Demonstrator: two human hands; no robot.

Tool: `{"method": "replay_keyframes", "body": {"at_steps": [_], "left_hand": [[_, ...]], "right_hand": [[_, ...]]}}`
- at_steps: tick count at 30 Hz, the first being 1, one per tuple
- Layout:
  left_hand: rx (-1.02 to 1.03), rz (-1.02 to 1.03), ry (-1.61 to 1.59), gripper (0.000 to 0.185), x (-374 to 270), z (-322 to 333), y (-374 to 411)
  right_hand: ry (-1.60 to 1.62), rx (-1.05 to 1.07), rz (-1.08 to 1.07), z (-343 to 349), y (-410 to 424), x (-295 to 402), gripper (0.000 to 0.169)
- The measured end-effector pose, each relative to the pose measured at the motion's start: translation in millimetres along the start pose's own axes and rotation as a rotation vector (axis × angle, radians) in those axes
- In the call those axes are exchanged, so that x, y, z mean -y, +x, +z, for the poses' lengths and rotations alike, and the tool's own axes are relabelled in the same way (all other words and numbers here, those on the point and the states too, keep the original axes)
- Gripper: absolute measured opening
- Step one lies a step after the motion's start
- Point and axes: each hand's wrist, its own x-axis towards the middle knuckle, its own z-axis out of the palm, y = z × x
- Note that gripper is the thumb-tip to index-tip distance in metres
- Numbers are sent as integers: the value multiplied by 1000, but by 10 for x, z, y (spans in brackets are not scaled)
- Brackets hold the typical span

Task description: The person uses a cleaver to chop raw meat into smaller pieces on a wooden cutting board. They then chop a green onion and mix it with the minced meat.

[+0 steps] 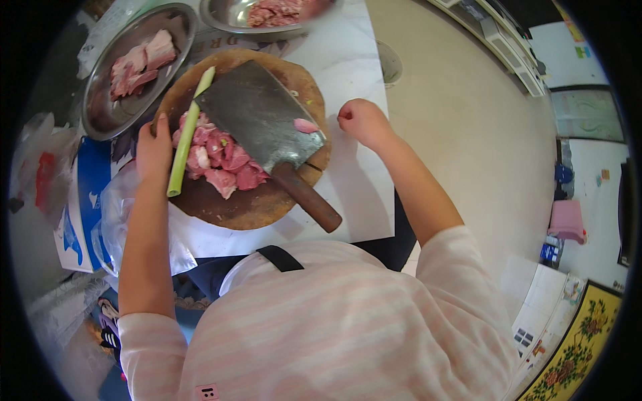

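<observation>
A round wooden chopping board (235,215) lies on the table with chunks of raw meat (220,158) on it. The cleaver (251,110) rests flat, partly over the meat, its wooden handle towards me. On its blade lies a pinkish clove, perhaps garlic (305,126). A green stalk (188,140) leans along the meat's left side. My left hand (155,148) touches the board's left edge, thumb and a finger apart, holding nothing that shows. To the right of the board, my right hand (365,123) is curled over the table edge; whether anything is inside it is hidden.
A metal dish (90,108) with larger raw meat pieces stands at the upper left, and a metal bowl (220,22) with minced meat at the top. Plastic bags (118,215) and a blue-and-white box (93,200) are at the left. The white table (371,210) ends at the right.
</observation>
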Motion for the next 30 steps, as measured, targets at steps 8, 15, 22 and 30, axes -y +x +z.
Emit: {"method": "replay_keyframes", "body": {"at_steps": [8, 15, 22, 30], "left_hand": [[-26, -40, 52, 62, -47, -25, -54], [2, -72, 28, 61, -128, -76, -105], [36, -98, -1, 62, -80, -65, -90], [9, -68, -64, 62, 7, -11, -21]], "right_hand": [[364, -241, -629, -307, -314, 1496, 7], [333, -14, -587, -163, -214, 1711, 12], [237, 8, -328, -220, -887, 1302, 29], [-24, 62, -145, 75, -1201, 1278, 63]]}}
